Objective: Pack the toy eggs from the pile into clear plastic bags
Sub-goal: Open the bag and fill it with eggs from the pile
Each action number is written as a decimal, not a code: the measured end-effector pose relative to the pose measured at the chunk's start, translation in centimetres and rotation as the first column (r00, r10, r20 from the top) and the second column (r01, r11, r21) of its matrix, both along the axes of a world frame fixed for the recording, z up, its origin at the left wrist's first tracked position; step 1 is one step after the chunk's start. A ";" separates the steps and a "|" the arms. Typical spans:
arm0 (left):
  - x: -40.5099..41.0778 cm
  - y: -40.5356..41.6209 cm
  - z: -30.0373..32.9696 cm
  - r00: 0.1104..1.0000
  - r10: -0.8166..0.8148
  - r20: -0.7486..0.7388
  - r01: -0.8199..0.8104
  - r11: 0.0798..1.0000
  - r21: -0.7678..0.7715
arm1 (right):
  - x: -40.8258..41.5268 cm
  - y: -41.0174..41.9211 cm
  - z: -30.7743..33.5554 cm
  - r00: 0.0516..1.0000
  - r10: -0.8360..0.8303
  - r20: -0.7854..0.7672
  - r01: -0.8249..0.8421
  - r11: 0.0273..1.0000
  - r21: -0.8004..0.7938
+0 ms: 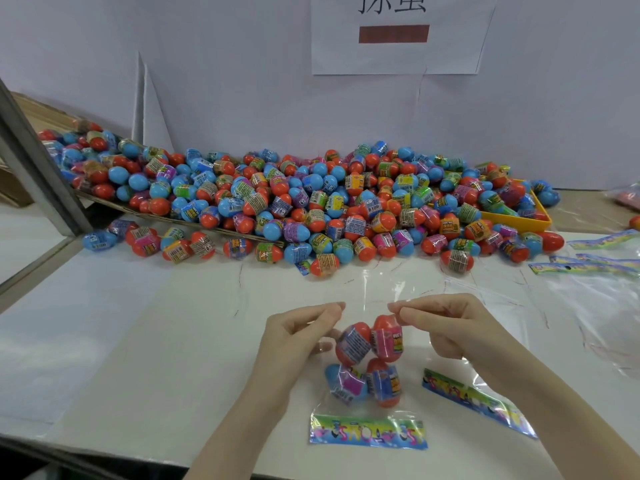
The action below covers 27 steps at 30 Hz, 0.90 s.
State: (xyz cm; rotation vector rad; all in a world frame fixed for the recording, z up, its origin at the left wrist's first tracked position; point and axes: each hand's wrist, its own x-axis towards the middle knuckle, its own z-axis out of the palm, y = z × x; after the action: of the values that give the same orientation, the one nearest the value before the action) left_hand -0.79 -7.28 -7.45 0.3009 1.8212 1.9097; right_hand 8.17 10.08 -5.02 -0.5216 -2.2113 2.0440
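A big pile of red and blue toy eggs (311, 202) with printed wrappers stretches across the back of the white table (138, 341). At the front a clear plastic bag (367, 292) with a colourful header strip (367, 429) holds several eggs (367, 362). My left hand (298, 334) pinches the bag's open edge on the left. My right hand (446, 323) pinches the same edge on the right, so the mouth is stretched between them above the eggs.
A second colourful header strip (478, 401) lies right of the bag. More clear bags with strips (595, 268) lie at the right. A yellow tray (519, 218) sits under the pile's right end. A white wall with a paper sign (394, 32) stands behind.
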 end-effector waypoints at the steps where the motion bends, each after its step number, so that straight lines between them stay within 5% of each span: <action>1: 0.0 -0.1 0.0 1.000 0.010 -0.020 -0.010 1.000 0.005 | 0.0 0.1 0.0 1.000 0.011 0.006 -0.011 1.000 0.008; 10: -1.2 -1.7 0.7 0.984 -0.115 -0.137 0.110 0.993 -0.042 | 0.0 1.4 -0.3 0.997 0.056 0.053 -0.054 0.998 -0.038; 27: -3.6 -3.0 0.3 0.936 -0.347 -0.067 0.347 0.938 -0.004 | 0.0 1.1 -0.8 0.990 0.124 -0.063 -0.129 0.988 -0.086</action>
State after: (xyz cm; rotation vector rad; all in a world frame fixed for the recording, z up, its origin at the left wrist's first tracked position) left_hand -4.43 -10.32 -7.15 0.6514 1.6704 1.6761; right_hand 8.13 11.21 -5.87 -0.3332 -2.1810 2.1989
